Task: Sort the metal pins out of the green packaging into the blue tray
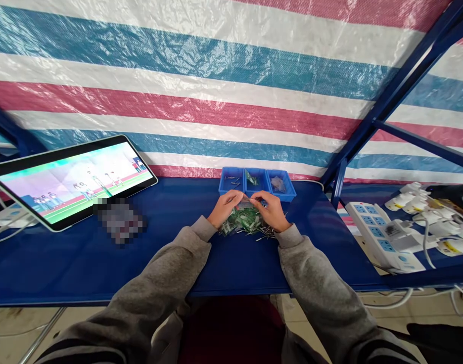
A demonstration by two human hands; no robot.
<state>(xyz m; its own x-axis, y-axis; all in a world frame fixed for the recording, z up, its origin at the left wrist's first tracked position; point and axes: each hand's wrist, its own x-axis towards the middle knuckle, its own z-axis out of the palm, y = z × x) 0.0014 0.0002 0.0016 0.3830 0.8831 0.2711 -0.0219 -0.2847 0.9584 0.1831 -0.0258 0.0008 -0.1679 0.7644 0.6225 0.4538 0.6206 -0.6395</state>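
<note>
Two bare hands meet over a blue table, their fingertips nearly together. The left hand has its thumb and forefinger closed in a pinch on one end of a thin piece; the right hand pinches the other end, its remaining fingers curled in. What the thin piece is made of is too small to tell. Both wrists come out of grey sleeves.

Taking the hands as the centre of the clock, a loose heap of small green and clear plastic packets lies between and beneath them toward 6 o'clock, with slim metal pins spilling out at 5. At 12 o'clock, just beyond the fingertips, three blue bins stand in a row: the left bin has a few slim metal pieces, the middle bin green packets, the right bin clear packets.

Toward 9 o'clock a tilted tablet shows cartoon figures on a running track, and a pixelated item lies just beside it. Toward 3 o'clock are a white power strip with light-blue sockets and several white bottles with yellow labels, their print too small to read. A red, white and blue striped tarpaulin fills 12 o'clock behind the bins.
</note>
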